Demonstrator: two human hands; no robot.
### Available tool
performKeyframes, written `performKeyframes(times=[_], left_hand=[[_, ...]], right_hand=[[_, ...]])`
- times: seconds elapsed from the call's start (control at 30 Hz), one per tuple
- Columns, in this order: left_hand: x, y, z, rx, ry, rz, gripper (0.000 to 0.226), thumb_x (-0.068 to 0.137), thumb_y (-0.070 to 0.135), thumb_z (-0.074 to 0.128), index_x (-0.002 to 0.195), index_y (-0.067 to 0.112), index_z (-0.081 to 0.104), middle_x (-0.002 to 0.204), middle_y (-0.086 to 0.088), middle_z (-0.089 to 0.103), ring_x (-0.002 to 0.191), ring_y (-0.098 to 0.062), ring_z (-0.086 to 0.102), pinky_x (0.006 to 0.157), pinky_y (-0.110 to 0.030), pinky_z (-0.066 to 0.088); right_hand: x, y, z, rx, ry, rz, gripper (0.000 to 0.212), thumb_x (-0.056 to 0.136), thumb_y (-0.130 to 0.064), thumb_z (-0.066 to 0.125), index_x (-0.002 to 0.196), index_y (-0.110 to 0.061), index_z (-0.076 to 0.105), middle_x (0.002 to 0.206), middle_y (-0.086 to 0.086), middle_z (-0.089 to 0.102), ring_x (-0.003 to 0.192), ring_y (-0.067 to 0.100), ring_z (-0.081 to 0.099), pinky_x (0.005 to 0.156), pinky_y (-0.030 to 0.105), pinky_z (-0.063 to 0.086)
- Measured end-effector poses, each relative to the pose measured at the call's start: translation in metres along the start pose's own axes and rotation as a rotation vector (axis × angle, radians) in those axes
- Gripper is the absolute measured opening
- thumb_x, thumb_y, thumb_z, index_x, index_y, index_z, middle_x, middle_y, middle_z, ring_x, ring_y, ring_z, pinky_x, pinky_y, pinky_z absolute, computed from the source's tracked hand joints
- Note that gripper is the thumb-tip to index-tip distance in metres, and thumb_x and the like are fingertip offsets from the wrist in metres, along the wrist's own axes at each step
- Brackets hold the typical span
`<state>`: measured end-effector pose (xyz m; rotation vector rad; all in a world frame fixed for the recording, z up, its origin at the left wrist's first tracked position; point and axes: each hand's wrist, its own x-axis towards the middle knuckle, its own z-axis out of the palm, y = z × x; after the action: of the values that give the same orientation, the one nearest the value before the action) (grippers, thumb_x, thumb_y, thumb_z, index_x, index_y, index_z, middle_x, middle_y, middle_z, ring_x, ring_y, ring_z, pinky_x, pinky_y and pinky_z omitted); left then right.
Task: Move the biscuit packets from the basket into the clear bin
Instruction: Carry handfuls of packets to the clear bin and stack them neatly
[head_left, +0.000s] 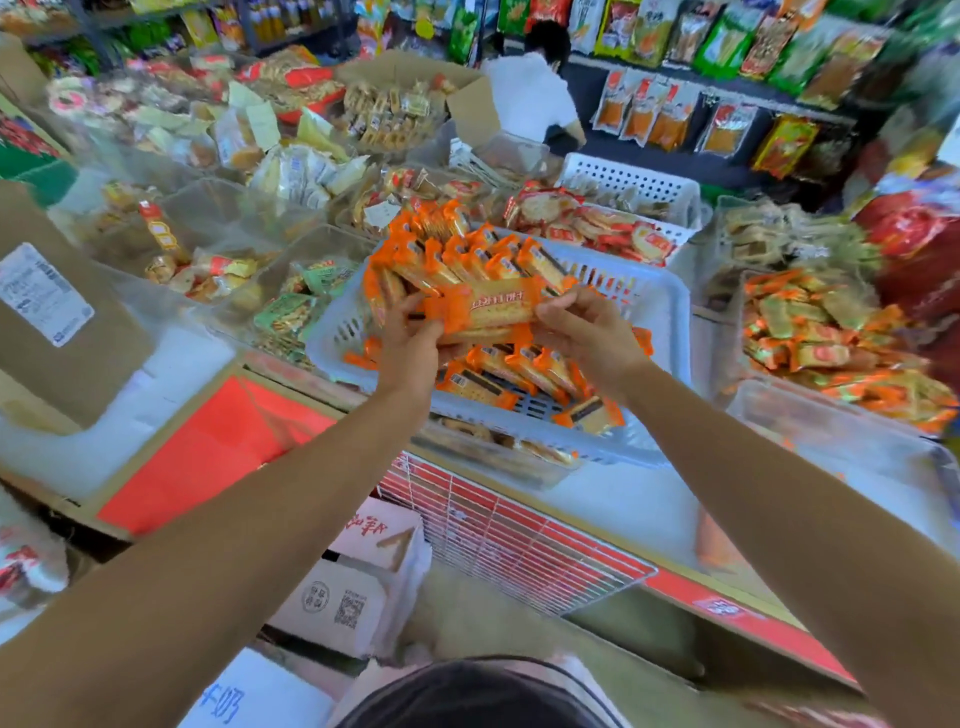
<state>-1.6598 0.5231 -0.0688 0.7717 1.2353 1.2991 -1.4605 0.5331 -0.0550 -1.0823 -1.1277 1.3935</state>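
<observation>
A pale perforated basket (649, 306) sits tilted on the display, with several orange biscuit packets (498, 364) lying in it. My left hand (410, 338) and my right hand (582, 332) together grip a stack of these orange packets (493, 306) just above the basket, the left at the stack's left end and the right at its right end. More packets stand fanned at the top of the held bundle (457, 249). A clear bin (831, 431) stands to the right of the basket, holding nothing visible.
Clear bins of other snacks surround the basket: green packets (301, 306) to the left, orange-green ones (831, 343) to the right, a white crate (628, 187) behind. A cardboard box (57, 312) stands at left. A person (535, 93) bends at the far shelves.
</observation>
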Motion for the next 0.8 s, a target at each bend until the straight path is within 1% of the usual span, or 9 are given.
performKeyframes(times=[0.1,0.2,0.27,0.33,0.4,0.5,0.6,0.7,0.8], left_hand=[[-0.016,-0.006,0.035,-0.056,-0.094,-0.043,0.026,0.101,0.025,0.043,0.125,0.017,0.047,0.117,-0.007,0.056,0.087,-0.017,0.068,0.079,-0.039,0.057],[-0.035,-0.022,0.076,0.04,-0.179,-0.02,0.043,0.094,0.042,0.057,0.126,0.015,0.048,0.119,-0.006,0.059,0.091,-0.016,0.068,0.077,-0.04,0.059],[-0.052,-0.037,0.106,0.099,-0.199,-0.022,0.047,0.089,0.034,0.067,0.128,0.019,0.045,0.119,-0.005,0.059,0.083,-0.013,0.071,0.077,-0.041,0.059],[-0.072,-0.055,0.139,0.103,-0.197,-0.023,0.046,0.089,0.024,0.068,0.128,0.017,0.044,0.118,-0.009,0.059,0.085,-0.019,0.07,0.075,-0.038,0.06],[-0.093,-0.074,0.171,0.097,-0.209,-0.007,0.042,0.089,0.02,0.066,0.125,0.014,0.046,0.115,-0.014,0.06,0.081,-0.022,0.069,0.065,-0.032,0.059],[-0.124,-0.102,0.214,0.077,-0.204,0.001,0.035,0.09,0.016,0.064,0.12,0.01,0.047,0.107,-0.012,0.06,0.073,-0.018,0.066,0.056,-0.025,0.056],[-0.151,-0.122,0.249,0.083,-0.192,-0.022,0.034,0.092,0.017,0.062,0.12,0.008,0.044,0.092,-0.002,0.057,0.071,-0.017,0.064,0.056,-0.022,0.056],[-0.172,-0.14,0.276,0.109,-0.25,-0.066,0.033,0.091,0.017,0.062,0.118,0.012,0.042,0.094,-0.005,0.059,0.078,-0.022,0.065,0.06,-0.024,0.057],[-0.186,-0.156,0.296,0.159,-0.284,-0.13,0.035,0.089,0.017,0.062,0.118,0.015,0.043,0.102,-0.01,0.061,0.079,-0.02,0.067,0.072,-0.035,0.059]], right_hand=[[-0.022,-0.002,-0.039,-0.021,0.06,-0.027,0.015,0.089,0.0,0.062,0.078,-0.009,0.055,0.074,0.001,0.068,0.074,0.02,0.07,0.071,0.031,0.057],[-0.05,-0.007,-0.082,-0.042,0.133,-0.065,0.017,0.081,0.0,0.07,0.086,-0.011,0.057,0.084,0.003,0.066,0.078,0.019,0.068,0.075,0.032,0.056],[-0.074,-0.011,-0.11,-0.044,0.151,-0.067,0.032,0.075,-0.004,0.071,0.1,-0.015,0.056,0.1,0.007,0.062,0.084,0.018,0.066,0.074,0.028,0.055],[-0.099,-0.016,-0.141,-0.107,0.131,-0.07,0.048,0.08,0.001,0.067,0.119,-0.023,0.05,0.108,0.007,0.059,0.088,0.016,0.065,0.074,0.027,0.055],[-0.123,-0.02,-0.173,-0.234,0.103,-0.071,0.058,0.083,0.002,0.062,0.128,-0.032,0.046,0.113,0.005,0.054,0.093,0.017,0.062,0.076,0.029,0.054],[-0.157,-0.018,-0.216,-0.457,0.077,-0.098,0.053,0.078,-0.006,0.061,0.125,-0.03,0.053,0.12,0.01,0.053,0.098,0.023,0.058,0.082,0.04,0.053],[-0.186,-0.008,-0.25,-0.642,0.141,-0.127,0.048,0.078,-0.001,0.074,0.118,-0.021,0.056,0.124,0.012,0.053,0.101,0.029,0.058,0.079,0.042,0.054],[-0.209,-0.002,-0.28,-0.801,0.172,-0.21,0.056,0.068,-0.013,0.083,0.117,-0.012,0.055,0.118,0.009,0.055,0.1,0.026,0.057,0.071,0.031,0.054],[-0.226,0.004,-0.309,-0.953,0.188,-0.235,0.058,0.066,-0.017,0.082,0.118,-0.01,0.056,0.115,0.004,0.057,0.097,0.023,0.055,0.071,0.023,0.046]])
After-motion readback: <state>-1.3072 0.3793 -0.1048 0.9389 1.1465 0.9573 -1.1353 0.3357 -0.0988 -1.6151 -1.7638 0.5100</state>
